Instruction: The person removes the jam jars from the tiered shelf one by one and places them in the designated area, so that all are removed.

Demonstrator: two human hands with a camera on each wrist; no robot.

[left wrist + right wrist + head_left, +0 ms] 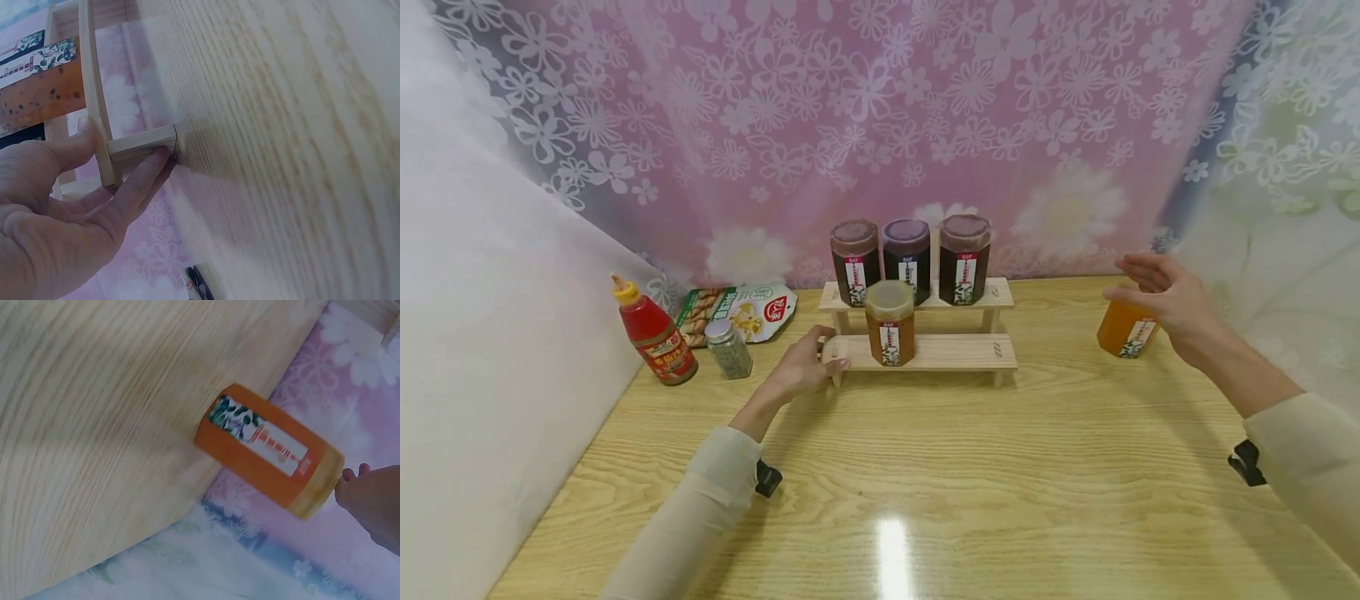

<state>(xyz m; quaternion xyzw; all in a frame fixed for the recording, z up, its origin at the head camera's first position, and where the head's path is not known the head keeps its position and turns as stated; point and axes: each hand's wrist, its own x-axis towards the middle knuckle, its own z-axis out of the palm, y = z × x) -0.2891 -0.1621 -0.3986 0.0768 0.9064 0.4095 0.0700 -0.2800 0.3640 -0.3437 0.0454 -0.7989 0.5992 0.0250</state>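
The orange jar [1123,333] is seen at the right of the frame, stood on the counter [1000,467]; beside its lid the right hand [1176,304] is held loosely spread with nothing grasped, and the jar could be tipped if the lid were bumped off-centre. At centre, the wooden rack [962,352] is gripped at its lower-left end by the left hand [801,365]; were it tugged or tilted there, the amber jar [891,329] and three dark jars [907,265] could be toppled.
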